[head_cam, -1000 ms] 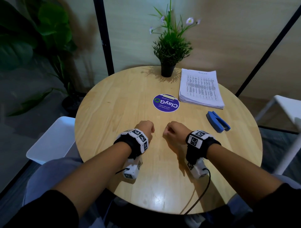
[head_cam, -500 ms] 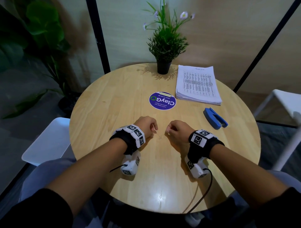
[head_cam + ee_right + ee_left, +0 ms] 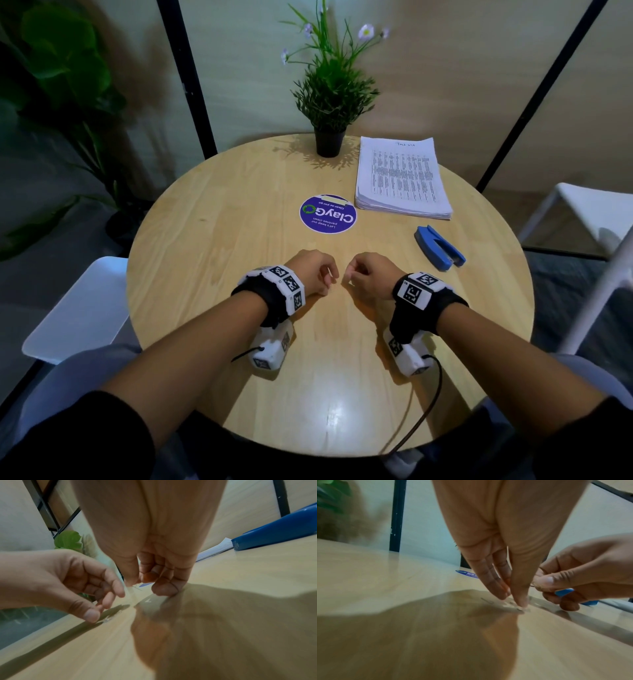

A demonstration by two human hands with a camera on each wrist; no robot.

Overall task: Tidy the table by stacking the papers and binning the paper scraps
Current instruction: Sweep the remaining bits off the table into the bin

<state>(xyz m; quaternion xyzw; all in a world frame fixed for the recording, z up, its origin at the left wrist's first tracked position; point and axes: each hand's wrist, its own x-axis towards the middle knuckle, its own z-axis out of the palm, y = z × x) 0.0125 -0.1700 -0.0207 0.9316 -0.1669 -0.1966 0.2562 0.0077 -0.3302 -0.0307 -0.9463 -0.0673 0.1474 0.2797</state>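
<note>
Head view: a round wooden table (image 3: 212, 260). The left hand (image 3: 313, 272) and right hand (image 3: 368, 274) sit close together, not touching, near the table's near-centre, fingers curled down. A neat stack of papers (image 3: 400, 176) lies at the far right edge, long axis running away from the person, nearer the right hand. A blue stapler (image 3: 438, 248) sits between stack and right hand.

Left wrist view: left fingertips (image 3: 520, 601) press down on a tiny pale scrap (image 3: 523, 609) lying flat on the table; its long axis is too blurred to tell.

Right wrist view: the right thumb and forefinger pinch something thin, apparently a bent staple (image 3: 137, 587). The scrap lies directly beneath the left hand, just left of the right. No bin is visible.
</note>
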